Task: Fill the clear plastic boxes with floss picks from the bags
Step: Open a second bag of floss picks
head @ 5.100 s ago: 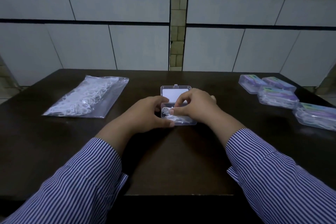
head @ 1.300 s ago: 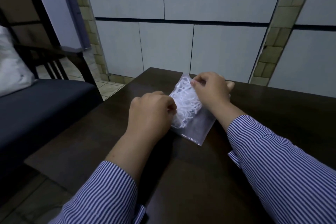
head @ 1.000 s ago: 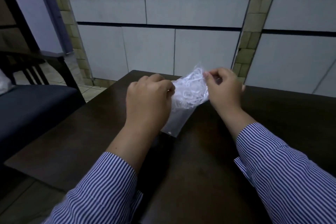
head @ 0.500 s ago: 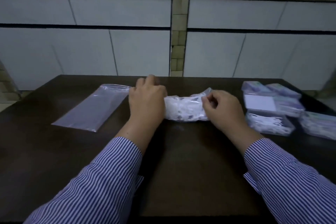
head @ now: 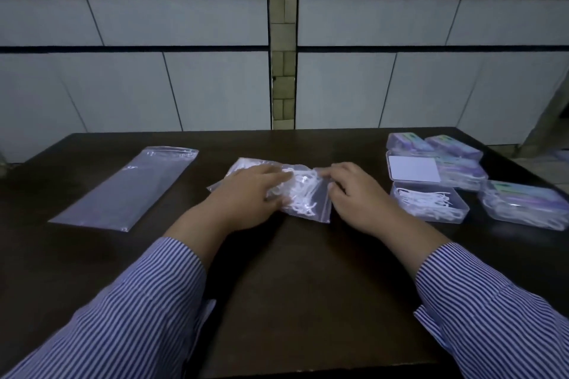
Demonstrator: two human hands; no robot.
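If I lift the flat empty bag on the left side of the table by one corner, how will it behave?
The empty bag lies flat and thin with nothing visible inside, so it is probably very light and would hang limp. Its glossy plastic may slip between fingers. On the smooth dark table it would likely slide at a light push rather than tip.

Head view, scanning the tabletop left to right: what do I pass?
Flat empty bag → left hand → bag of floss picks → right hand → open box of picks, lid up → closed filled boxes at the right edge.
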